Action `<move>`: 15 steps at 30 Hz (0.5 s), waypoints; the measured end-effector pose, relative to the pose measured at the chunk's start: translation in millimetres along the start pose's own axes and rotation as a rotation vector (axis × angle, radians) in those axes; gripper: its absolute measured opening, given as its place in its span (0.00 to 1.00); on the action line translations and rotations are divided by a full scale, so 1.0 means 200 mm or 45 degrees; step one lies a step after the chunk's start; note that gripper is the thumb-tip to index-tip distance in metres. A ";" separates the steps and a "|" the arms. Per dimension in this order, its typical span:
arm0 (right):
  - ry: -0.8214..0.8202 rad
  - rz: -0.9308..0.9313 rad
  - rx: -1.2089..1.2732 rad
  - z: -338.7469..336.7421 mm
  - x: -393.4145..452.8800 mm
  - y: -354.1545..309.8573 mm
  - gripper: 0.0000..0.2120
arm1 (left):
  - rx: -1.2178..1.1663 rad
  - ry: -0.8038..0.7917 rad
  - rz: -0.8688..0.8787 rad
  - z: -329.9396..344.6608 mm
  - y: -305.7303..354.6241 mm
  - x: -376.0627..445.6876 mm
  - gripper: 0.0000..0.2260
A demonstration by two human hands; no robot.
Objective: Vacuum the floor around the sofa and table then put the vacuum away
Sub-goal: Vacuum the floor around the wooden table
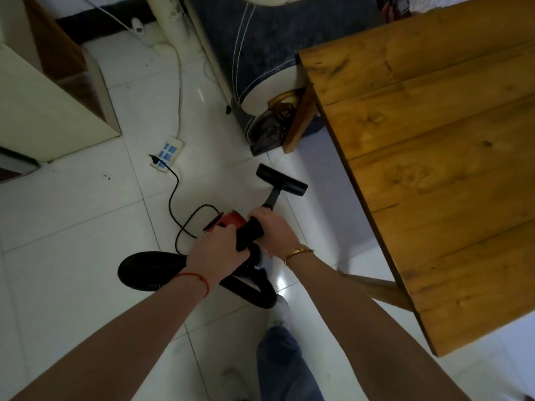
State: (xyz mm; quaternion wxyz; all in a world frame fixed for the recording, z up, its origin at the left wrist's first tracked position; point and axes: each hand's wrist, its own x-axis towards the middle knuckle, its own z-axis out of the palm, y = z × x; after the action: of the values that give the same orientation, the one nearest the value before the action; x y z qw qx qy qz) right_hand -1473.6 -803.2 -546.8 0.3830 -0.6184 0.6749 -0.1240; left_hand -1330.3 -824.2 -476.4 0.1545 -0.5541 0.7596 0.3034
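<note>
**Vacuuming under way; stowing not begun**

Left hand (pixel 215 251) and right hand (pixel 273 230): fingers curled round the red-and-black handheld vacuum (pixel 231 227). Black floor nozzle (pixel 282 180), 12 o'clock, on white tile near the wooden plank table (pixel 434 140). Plug in white power strip (pixel 169 153), 11 o'clock. Dark fabric sofa (pixel 260 53) beyond.

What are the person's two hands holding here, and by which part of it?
Both hold the vacuum: the left hand grips its red body at the rear, the right hand the black handle behind the nozzle tube.
</note>
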 end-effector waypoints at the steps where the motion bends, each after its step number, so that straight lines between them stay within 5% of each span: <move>1: -0.002 0.004 -0.002 -0.04 0.04 0.01 0.10 | -0.007 0.016 0.003 -0.02 0.02 0.04 0.09; 15: 0.016 0.126 -0.027 -0.27 0.08 0.11 0.10 | 0.054 0.001 0.079 -0.11 0.22 0.21 0.07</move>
State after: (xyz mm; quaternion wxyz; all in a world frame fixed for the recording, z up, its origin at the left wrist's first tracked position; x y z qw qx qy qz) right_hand -1524.8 -830.2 -530.7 0.3777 -0.5876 0.7083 -0.1015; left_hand -1382.9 -861.3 -470.5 0.1565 -0.5270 0.7827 0.2917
